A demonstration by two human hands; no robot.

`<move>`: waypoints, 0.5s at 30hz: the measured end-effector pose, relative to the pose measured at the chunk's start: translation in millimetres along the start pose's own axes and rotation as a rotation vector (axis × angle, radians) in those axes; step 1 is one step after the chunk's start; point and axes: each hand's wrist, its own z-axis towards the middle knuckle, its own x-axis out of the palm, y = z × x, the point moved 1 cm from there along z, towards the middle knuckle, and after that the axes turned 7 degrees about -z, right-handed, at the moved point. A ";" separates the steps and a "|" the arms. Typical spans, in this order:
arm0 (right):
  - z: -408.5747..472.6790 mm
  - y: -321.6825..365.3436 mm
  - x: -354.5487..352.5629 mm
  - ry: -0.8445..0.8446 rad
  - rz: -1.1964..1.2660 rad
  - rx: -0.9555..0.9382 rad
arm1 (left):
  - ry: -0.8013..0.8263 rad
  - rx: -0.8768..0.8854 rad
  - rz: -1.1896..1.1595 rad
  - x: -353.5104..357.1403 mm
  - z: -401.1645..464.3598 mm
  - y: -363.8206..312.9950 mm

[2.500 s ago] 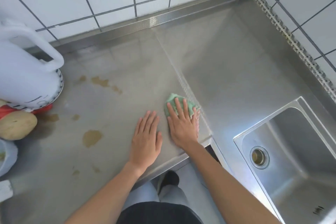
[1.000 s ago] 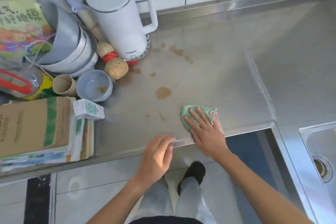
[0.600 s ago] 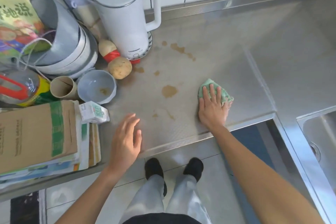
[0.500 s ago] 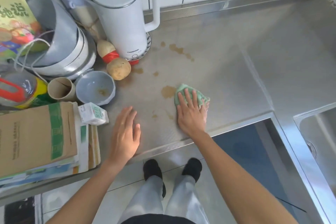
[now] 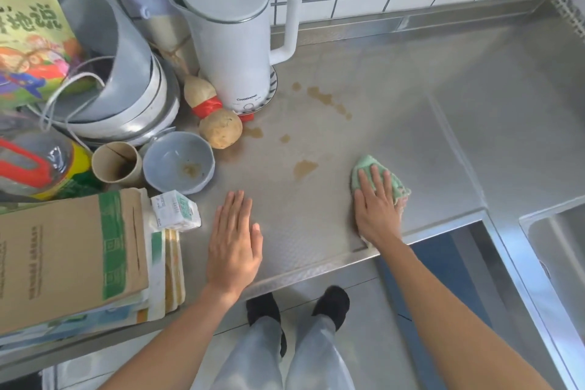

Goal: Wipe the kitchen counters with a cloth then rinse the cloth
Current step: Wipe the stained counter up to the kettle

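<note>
Mid-wipe at the steel bench [image 5: 316, 231]: in the lower middle of the frame the left hand [image 5: 234, 241] lies flat with fingers straight, holding nothing, while right of centre the right hand [image 5: 376, 203] presses straight fingers down on the green cloth [image 5: 367, 166]. The brown spill [image 5: 304, 168] just left of the cloth, and the smaller stains [image 5: 326, 98] beyond it toward the white kettle [image 5: 240, 32], look unwiped, so the next pass likely calls for a leftward, then farther sweep. Against half a second ago, the cloth sits further right, clear of the spill it was touching.
</note>
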 end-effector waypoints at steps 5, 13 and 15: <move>19.9 119.0 18.9 -0.032 -0.023 -0.170 | -0.026 0.010 0.019 2.3 -0.1 0.7; -58.9 54.8 40.8 -0.008 -0.213 -0.758 | -0.043 0.029 0.012 3.6 -0.8 0.9; -49.3 11.2 26.1 -0.004 -0.221 -0.706 | -0.022 0.016 0.014 3.8 -0.8 1.2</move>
